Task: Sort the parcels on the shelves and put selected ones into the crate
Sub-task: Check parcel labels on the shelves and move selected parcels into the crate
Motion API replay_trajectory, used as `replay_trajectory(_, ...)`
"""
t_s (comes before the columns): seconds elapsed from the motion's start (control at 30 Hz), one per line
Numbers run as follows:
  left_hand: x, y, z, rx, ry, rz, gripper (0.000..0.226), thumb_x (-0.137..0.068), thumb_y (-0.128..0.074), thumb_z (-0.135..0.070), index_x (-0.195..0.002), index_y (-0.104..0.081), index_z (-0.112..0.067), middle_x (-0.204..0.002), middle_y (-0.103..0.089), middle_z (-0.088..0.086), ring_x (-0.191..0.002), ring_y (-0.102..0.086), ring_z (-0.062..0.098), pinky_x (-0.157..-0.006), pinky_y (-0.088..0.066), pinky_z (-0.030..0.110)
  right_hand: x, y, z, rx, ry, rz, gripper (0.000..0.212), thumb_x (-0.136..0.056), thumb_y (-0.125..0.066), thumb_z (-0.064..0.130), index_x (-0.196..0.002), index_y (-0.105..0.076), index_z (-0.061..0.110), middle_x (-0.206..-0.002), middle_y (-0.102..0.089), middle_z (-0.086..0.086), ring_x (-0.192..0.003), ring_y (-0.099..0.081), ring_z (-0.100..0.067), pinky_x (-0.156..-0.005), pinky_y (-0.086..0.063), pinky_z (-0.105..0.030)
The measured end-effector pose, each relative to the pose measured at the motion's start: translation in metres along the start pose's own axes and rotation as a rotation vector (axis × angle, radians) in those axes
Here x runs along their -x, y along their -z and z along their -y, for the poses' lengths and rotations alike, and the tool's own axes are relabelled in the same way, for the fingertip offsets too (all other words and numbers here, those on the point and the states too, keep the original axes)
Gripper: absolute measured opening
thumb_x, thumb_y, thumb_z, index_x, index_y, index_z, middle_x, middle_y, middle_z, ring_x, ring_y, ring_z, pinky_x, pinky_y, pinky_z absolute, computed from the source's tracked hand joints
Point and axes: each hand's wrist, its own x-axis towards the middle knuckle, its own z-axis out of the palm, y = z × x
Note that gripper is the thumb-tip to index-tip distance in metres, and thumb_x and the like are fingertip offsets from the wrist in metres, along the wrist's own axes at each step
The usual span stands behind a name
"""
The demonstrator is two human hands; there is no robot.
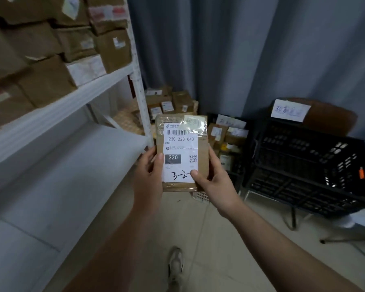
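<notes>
Brown cardboard parcel (pixel 202 148), flat & small, sits mid-frame, held up in the air by both hands w/ its label facing the camera. Left grip (pixel 150 171) clasps its 9 o'clock edge: thumb laid along the label's left margin, fingers wrapped behind. Right grip (pixel 216 179) clasps the 4 o'clock corner: thumb tip pressed on the label's lower right, covering the end of the handwriting, other fingers behind the card. White label (pixel 180 144) reads 220-220-C40 under a barcode, then a dark block marked 220, a QR code, and handwritten "3-2-" at the bottom. Pale note (pixel 193 123) is taped at the parcel's 1 o'clock corner; its writing is too blurred to read, poss. two characters.

Black lattice-walled plastic crate (pixel 293 148) sits at 3 o'clock, well apart from the parcel. White paper sign (pixel 290 111) w/ handwriting stands at its far rim. Between it and the parcel, a second crate (pixel 237 171), also dark, holds small labelled boxes. White shelf unit (pixel 72 98) runs from 9 to 11 o'clock, its upper shelf packed w/ cardboard boxes (pixel 49 81). Pile of more boxes (pixel 171 102) lies on the floor at 12 o'clock, beyond the parcel, against a grey curtain (pixel 219 49). One shoe (pixel 176 264) shows at 6 o'clock on the tiled floor.
</notes>
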Motion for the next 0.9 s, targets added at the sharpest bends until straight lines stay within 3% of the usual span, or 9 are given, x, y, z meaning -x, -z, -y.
replay_trajectory(0.13, -0.073, -0.036, 0.018, -0.041, 0.058, 0.154, 0.019, -0.098, -0.051, -0.023, -0.116, -0.056, -0.028, -0.092, -0.062, -0.021, -0.071, -0.060, -0.018, -0.054, -0.043, 0.003, -0.061, 0.017, -0.018, -0.035, -0.088, -0.076, 0.076, -0.092, -0.061, 0.006, -0.149, -0.023, 0.040, -0.133, -0.058, 0.011, -0.119, -0.059, -0.011, -0.097, -0.051, -0.038)
replay_trajectory(0.23, -0.127, -0.055, 0.034, -0.111, 0.075, 0.265, 0.023, -0.098, -0.051, -0.027, -0.120, -0.059, -0.025, -0.099, -0.067, -0.016, -0.077, -0.062, -0.015, -0.059, -0.044, 0.003, -0.104, 0.023, -0.035, -0.032, -0.158, -0.125, 0.076, -0.092, -0.061, 0.009, -0.151, -0.021, 0.037, -0.132, -0.060, 0.011, -0.119, -0.059, -0.011, -0.097, -0.051, -0.036)
replay_trajectory(0.43, -0.199, -0.097, 0.073, -0.260, 0.127, 0.411, 0.033, -0.098, -0.049, -0.034, -0.129, -0.053, -0.023, -0.107, -0.062, -0.008, -0.096, -0.060, 0.007, -0.062, -0.041, 0.004, -0.171, 0.046, -0.065, -0.019, -0.291, -0.228, 0.068, -0.091, -0.062, 0.004, -0.144, -0.034, 0.035, -0.122, -0.066, 0.002, -0.105, -0.065, -0.010, -0.073, -0.054, -0.020)
replay_trajectory(0.63, -0.233, -0.155, 0.116, -0.333, 0.225, 0.547, 0.041, -0.097, -0.052, -0.029, -0.136, -0.049, -0.018, -0.117, -0.062, 0.002, -0.104, -0.059, 0.018, -0.089, -0.050, 0.036, -0.212, 0.087, -0.098, 0.025, -0.463, -0.357, 0.070, -0.090, -0.063, 0.005, -0.149, -0.030, 0.025, -0.128, -0.061, 0.003, -0.117, -0.059, -0.015, -0.098, -0.051, -0.042)
replay_trajectory(0.77, -0.254, -0.201, 0.132, -0.335, 0.284, 0.636, 0.043, -0.098, -0.052, -0.025, -0.139, -0.046, -0.020, -0.127, -0.060, 0.002, -0.108, -0.058, 0.015, -0.092, -0.048, 0.033, -0.239, 0.122, -0.116, 0.067, -0.523, -0.389, 0.068, -0.090, -0.065, 0.009, -0.147, -0.030, 0.022, -0.130, -0.057, 0.004, -0.121, -0.054, -0.016, -0.102, -0.048, -0.042)
replay_trajectory(0.83, -0.267, -0.229, 0.138, -0.331, 0.326, 0.731, 0.047, -0.097, -0.052, -0.026, -0.143, -0.041, -0.028, -0.130, -0.057, -0.002, -0.104, -0.058, 0.007, -0.084, -0.047, 0.022, -0.258, 0.144, -0.125, 0.114, -0.525, -0.395, 0.066, -0.089, -0.066, 0.011, -0.145, -0.033, 0.022, -0.130, -0.057, 0.005, -0.121, -0.054, -0.016, -0.102, -0.047, -0.044)
replay_trajectory(0.9, -0.282, -0.257, 0.148, -0.371, 0.334, 0.804, 0.061, -0.090, -0.058, -0.044, -0.145, -0.032, -0.040, -0.136, -0.050, -0.003, -0.107, -0.056, 0.003, -0.086, -0.047, 0.017, -0.278, 0.170, -0.131, 0.163, -0.525, -0.395, 0.068, -0.088, -0.067, 0.015, -0.146, -0.032, 0.024, -0.128, -0.059, 0.005, -0.119, -0.056, -0.015, -0.102, -0.047, -0.044)
